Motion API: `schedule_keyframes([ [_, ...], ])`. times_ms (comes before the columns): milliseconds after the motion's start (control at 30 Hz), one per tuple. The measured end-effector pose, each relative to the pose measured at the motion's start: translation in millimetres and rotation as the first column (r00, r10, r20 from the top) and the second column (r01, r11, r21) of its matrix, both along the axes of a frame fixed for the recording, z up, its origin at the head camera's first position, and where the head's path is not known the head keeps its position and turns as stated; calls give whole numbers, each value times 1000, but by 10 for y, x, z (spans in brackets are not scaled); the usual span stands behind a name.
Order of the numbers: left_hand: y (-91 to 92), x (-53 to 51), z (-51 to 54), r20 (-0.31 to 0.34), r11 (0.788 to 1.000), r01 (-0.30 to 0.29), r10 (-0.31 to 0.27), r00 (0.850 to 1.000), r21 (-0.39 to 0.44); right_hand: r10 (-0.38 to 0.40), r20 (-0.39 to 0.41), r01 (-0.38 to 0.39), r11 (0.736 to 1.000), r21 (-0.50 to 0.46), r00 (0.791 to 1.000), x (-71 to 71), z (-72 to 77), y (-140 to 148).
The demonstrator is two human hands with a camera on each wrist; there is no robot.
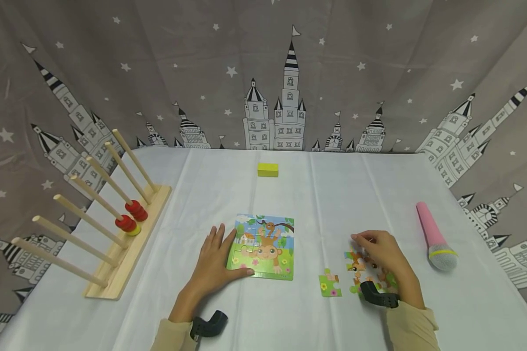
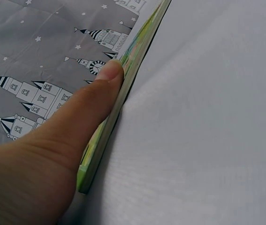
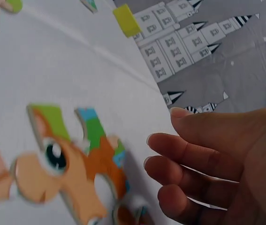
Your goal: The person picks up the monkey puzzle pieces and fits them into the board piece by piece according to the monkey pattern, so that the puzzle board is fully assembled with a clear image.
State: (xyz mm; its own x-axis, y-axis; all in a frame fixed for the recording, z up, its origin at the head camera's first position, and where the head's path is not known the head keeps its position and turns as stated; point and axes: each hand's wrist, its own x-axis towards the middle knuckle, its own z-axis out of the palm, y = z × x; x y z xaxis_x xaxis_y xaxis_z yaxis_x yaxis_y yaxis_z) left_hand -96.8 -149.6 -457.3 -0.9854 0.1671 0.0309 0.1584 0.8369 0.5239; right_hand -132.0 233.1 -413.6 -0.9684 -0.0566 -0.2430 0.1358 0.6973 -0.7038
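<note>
A square monkey picture puzzle (image 1: 268,251) lies flat on the white table. The left hand (image 1: 215,265) is spread along its left side; its thumb rests on the near edge, as the left wrist view also shows, with the thumb (image 2: 88,103) against the board's rim (image 2: 116,110). To the right, the right hand (image 1: 384,251) is over a group of loose puzzle pieces (image 1: 355,263), partly hiding them. In the right wrist view its loosely bent fingers (image 3: 175,171) hold nothing, beside pieces with a monkey's face (image 3: 53,171). One separate piece (image 1: 330,285) lies between board and group.
On the left stands a wooden peg rack (image 1: 136,248) with red and yellow rings (image 1: 129,224) on some pegs. A yellow block (image 1: 268,169) lies at the back, and a pink toy microphone (image 1: 432,231) at the right. Behind the table hangs a grey castle-print curtain (image 1: 158,48).
</note>
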Motion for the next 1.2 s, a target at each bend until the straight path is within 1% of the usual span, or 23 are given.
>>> schedule_keyframes([
  [200,-1,-8,-10,5,1000,-3,3,1000,-10,3,11,-3,999,37,1000,42,-66,90],
  [400,-1,-12,-1,1,1000,-3,3,1000,-6,30,-14,-29,998,62,999,67,-91,97],
  [533,-2,-7,5,6,1000,-4,4,1000,-6,67,-68,-61,994,92,995,118,-97,90],
  [633,-5,-5,2,10,1000,-5,5,1000,-5,101,-115,-87,989,122,988,169,-89,73],
  [733,-4,-4,-2,10,1000,-4,5,1000,-5,129,-132,-109,982,152,983,214,-73,54],
  [800,-2,-4,-3,6,1000,-4,4,1000,-5,149,-132,-126,977,169,980,237,-66,45],
  [900,-4,-5,-6,3,1000,-4,4,1000,-5,156,-103,-135,974,184,982,276,-46,27],
  [1067,-6,-8,-14,5,1000,-4,4,1000,-7,141,-51,-130,977,170,989,356,-8,-25],
  [1200,-4,-5,-15,5,1000,-5,5,1000,-6,123,-35,-115,980,165,992,395,2,-61],
])
